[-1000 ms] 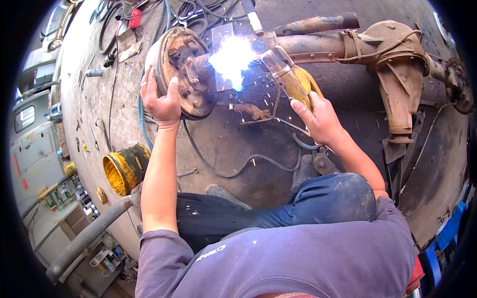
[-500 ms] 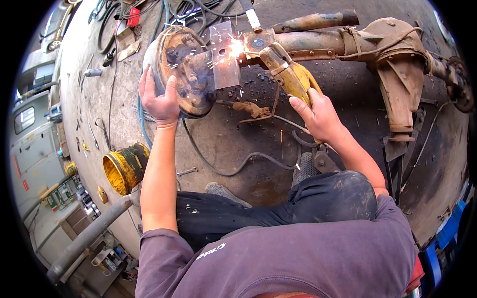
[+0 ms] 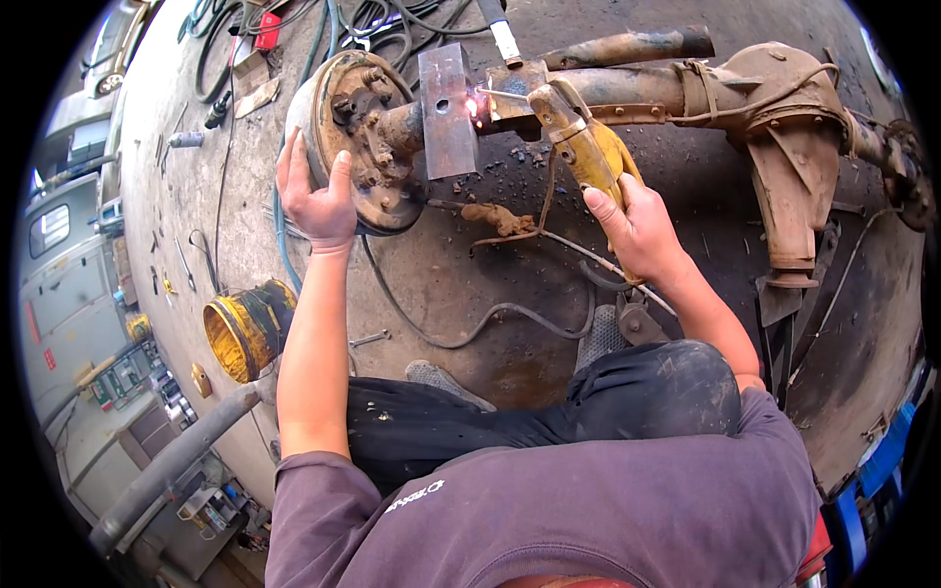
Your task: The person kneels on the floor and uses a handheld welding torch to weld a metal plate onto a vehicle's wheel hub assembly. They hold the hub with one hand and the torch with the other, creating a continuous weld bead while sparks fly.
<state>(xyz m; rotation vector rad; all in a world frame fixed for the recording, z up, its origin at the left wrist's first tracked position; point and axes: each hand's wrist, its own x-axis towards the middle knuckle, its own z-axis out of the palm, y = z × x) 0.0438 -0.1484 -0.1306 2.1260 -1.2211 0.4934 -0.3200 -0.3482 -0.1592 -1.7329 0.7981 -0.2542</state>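
My right hand (image 3: pixel 642 227) is wrapped round a yellow electrode holder (image 3: pixel 593 157). From its jaws a thin welding rod (image 3: pixel 502 95) points left at a small pinkish-orange glow beside a flat steel plate (image 3: pixel 446 113) with one hole in it. That plate stands across a rusty axle housing (image 3: pixel 618 93), next to the hub end. My left hand (image 3: pixel 321 201), fingers spread, lies against the near left rim of a round brake drum or backing plate (image 3: pixel 382 201). Bolts and rusty parts show on its face.
A yellow-stained bucket (image 3: pixel 227 338) lies tipped at left, near a thick grey pipe (image 3: pixel 176 470). Cables (image 3: pixel 392 39) coil at the back. A black cable (image 3: pixel 470 328) winds across the floor before my feet. The axle's bulky differential housing (image 3: pixel 774 83) extends right.
The bright arc and flying sparks have died to a small glow, and the smoke has thinned. My right hand and the electrode holder have shifted slightly right; my left hand stays put.
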